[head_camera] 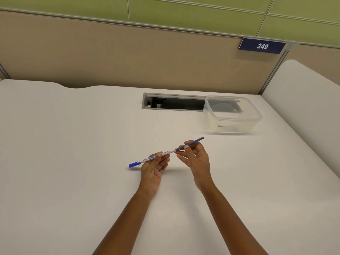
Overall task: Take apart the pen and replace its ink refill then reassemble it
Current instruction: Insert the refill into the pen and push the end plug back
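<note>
A slim white pen barrel (165, 153) with blue lettering and a blue cap at its left end is held above the white desk. My left hand (154, 167) grips the barrel near its middle with thumb and fingers. A blue ink refill (195, 141) sticks out of the barrel's right end, pointing up and to the right. My right hand (196, 159) pinches the refill just past the barrel's opening. Part of the refill is inside the barrel and hidden.
A clear plastic container (232, 115) with a lid stands at the back right of the desk (73, 144), with small dark items inside. A cable slot (174, 102) is cut into the desk beside it. A beige partition (128, 52) with a "249" label rises behind.
</note>
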A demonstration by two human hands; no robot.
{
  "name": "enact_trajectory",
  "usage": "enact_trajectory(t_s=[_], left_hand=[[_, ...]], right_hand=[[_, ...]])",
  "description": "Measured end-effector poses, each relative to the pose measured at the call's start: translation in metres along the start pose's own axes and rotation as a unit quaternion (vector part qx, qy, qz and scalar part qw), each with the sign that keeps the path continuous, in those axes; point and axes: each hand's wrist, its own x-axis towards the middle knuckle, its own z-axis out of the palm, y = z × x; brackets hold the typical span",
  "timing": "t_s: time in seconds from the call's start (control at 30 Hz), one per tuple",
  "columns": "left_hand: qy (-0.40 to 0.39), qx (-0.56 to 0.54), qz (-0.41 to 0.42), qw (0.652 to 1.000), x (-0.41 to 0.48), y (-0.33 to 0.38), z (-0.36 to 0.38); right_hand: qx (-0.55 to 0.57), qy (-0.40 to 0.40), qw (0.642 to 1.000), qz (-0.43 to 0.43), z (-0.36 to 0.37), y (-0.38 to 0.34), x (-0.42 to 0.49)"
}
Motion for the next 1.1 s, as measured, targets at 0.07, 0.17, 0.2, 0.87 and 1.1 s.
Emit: enact_trajectory(t_s=[0.07,0.17,0.2,0.87,1.1], left_hand=[[0.001,-0.002,0.001,1.000,0.000,0.000,0.000],[-0.002,0.001,0.002,1.000,-0.001,0.000,0.000],[-0.004,0.002,0.003,1.000,-0.001,-0.001,0.000],[-0.027,-0.030,-0.014,0.999,-0.003,0.001,-0.007],[0.008,-0.093,-0.038,0.995,-0.001,0.006,-0.004]], right_hand=[[-0.009,-0.008,1.000,-0.014,0.000,0.000,-0.001],[-0.024,-0.026,0.999,-0.022,-0.001,0.003,-0.003],[-0.030,-0.031,0.999,-0.024,-0.001,0.004,-0.004],[-0.429,0.059,0.895,-0.106,-0.043,0.022,0.005],[-0.556,0.136,0.814,-0.099,-0.074,0.045,-0.003]])
